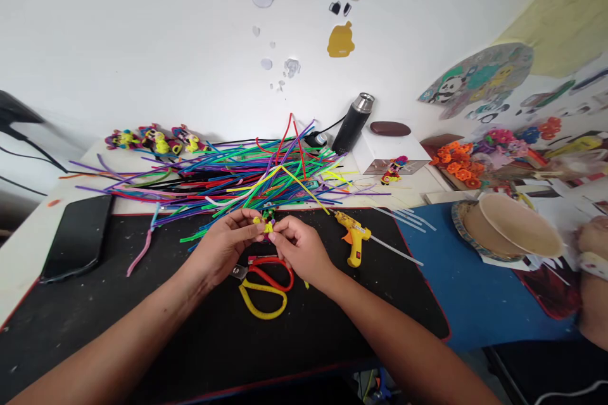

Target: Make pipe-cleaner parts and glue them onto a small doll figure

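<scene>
Between my two hands is a small pipe-cleaner figure [268, 226], mostly yellow with some green and dark parts. My left hand [232, 240] pinches its left side, and my right hand [299, 243] grips its right side with thumb and fingers. My fingers cover much of the figure. Just below them, scissors [263, 314] with one red and one yellow handle lie on the black mat [190, 342]. A big heap of coloured pipe cleaners [237, 171] spreads behind my hands. A yellow glue gun [354, 237] lies to the right, a clear glue stick in its back.
A phone [78, 234] lies at the left. Several finished figures [161, 139] sit by the wall; another figure [393, 169] stands by a white box [394, 149]. A black flask [353, 123] leans behind. A bowl [520, 224] and another person's arm [593, 278] are at the right.
</scene>
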{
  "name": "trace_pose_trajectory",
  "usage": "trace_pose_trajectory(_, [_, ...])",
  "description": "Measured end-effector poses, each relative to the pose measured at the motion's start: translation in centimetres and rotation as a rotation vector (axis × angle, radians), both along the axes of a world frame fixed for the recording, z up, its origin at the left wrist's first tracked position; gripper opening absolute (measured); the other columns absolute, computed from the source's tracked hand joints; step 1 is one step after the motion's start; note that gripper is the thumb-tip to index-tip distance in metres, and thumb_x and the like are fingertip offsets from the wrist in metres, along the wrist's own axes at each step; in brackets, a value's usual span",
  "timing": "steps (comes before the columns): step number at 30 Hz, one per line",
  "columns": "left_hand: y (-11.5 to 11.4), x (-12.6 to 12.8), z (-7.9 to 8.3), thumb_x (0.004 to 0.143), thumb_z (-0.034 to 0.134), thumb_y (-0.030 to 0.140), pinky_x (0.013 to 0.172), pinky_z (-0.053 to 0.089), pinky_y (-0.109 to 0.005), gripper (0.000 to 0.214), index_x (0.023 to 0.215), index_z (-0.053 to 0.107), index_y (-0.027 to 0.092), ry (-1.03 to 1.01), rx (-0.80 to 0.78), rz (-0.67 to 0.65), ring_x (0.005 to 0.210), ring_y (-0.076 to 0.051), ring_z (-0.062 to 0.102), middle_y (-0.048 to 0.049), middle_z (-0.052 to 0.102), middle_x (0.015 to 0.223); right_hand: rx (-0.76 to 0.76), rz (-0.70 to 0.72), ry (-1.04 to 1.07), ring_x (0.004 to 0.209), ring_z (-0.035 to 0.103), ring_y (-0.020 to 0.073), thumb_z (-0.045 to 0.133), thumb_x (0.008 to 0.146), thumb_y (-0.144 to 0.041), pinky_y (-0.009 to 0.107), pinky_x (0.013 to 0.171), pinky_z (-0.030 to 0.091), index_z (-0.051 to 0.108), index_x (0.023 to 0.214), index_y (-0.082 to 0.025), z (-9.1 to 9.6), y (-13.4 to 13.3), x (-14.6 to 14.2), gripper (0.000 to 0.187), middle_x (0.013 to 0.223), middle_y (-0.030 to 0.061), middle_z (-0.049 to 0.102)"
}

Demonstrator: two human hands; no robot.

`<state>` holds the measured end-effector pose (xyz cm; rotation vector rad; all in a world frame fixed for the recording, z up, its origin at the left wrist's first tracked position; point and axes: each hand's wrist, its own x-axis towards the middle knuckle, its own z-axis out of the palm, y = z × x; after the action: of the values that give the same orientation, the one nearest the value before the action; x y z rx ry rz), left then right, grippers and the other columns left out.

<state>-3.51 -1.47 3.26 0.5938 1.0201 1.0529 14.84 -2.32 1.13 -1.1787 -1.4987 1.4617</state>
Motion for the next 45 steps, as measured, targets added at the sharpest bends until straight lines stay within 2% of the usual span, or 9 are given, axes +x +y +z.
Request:
trace_pose_trajectory(5, [-0.3, 0.0, -0.3, 0.065, 0.095, 0.022, 0.073, 0.054, -0.025, 0.030, 0.087, 0.075, 0.018, 0.002, 0.037, -0.055, 0.071, -0.013, 0.067, -0.0016, 0.075, 0.082, -0.132, 0.013, 0.175, 0.036, 0.044, 0.0085, 0.067, 0.091, -0.043, 0.021, 0.038, 0.032, 0.056, 0.088, -0.023, -0.2, -0.3, 0.1, 0.023, 0.054, -0.0093, 0.057])
trace_pose_trajectory(11, [-0.4, 0.2, 0.6, 0.067, 0.094, 0.026, 0.070, 0.052, -0.027, 0.026, 0.083, 0.075, 0.018, 0.050, 0.142, -0.105, 0.075, -0.016, 0.064, -0.0040, 0.074, 0.086, -0.162, 0.035, 0.231, 0.035, 0.043, 0.0076, 0.071, 0.087, -0.048, 0.020, 0.037, 0.031, 0.056, 0.087, -0.022, -0.1, -0.3, 0.3, 0.029, 0.053, -0.0093, 0.058])
trace_pose_trajectory(15, [-0.5, 0.1, 0.5, 0.069, 0.093, 0.024, 0.067, 0.051, -0.025, 0.025, 0.086, 0.075, 0.019, 0.046, 0.151, -0.133, 0.073, -0.014, 0.063, -0.0022, 0.073, 0.086, -0.166, 0.037, 0.246, 0.035, 0.043, 0.0073, 0.072, 0.086, -0.049, 0.019, 0.037, 0.031, 0.056, 0.086, -0.022, 0.0, -0.4, 0.3, 0.031, 0.053, -0.0093, 0.058])
trace_pose_trajectory(26, [-0.8, 0.6, -0.3, 0.068, 0.094, 0.024, 0.067, 0.051, -0.024, 0.027, 0.086, 0.074, 0.019, -0.008, 0.084, -0.092, 0.067, -0.012, 0.060, -0.0009, 0.071, 0.083, -0.170, 0.044, 0.226, 0.036, 0.044, 0.0076, 0.071, 0.087, -0.052, 0.020, 0.038, 0.034, 0.058, 0.086, -0.022, -0.6, -0.5, 0.6, 0.033, 0.055, -0.0085, 0.058])
trace_pose_trajectory(37, [-0.7, 0.7, -0.4, 0.069, 0.094, 0.024, 0.066, 0.055, -0.024, 0.027, 0.085, 0.073, 0.018, 0.013, 0.114, -0.071, 0.072, -0.013, 0.064, -0.0035, 0.073, 0.093, -0.173, 0.020, 0.266, 0.036, 0.044, 0.0076, 0.072, 0.087, -0.052, 0.020, 0.037, 0.033, 0.059, 0.087, -0.021, -0.8, -0.3, 0.6, 0.034, 0.053, -0.0084, 0.058])
trace_pose_trajectory(45, [-0.8, 0.7, -0.7, 0.068, 0.094, 0.022, 0.064, 0.054, -0.021, 0.028, 0.086, 0.073, 0.018, -0.034, 0.091, -0.079, 0.066, -0.011, 0.064, -0.0010, 0.072, 0.081, -0.197, 0.021, 0.316, 0.036, 0.045, 0.0073, 0.072, 0.088, -0.056, 0.020, 0.036, 0.032, 0.061, 0.085, -0.020, -0.9, -0.3, 0.6, 0.038, 0.054, -0.0072, 0.059])
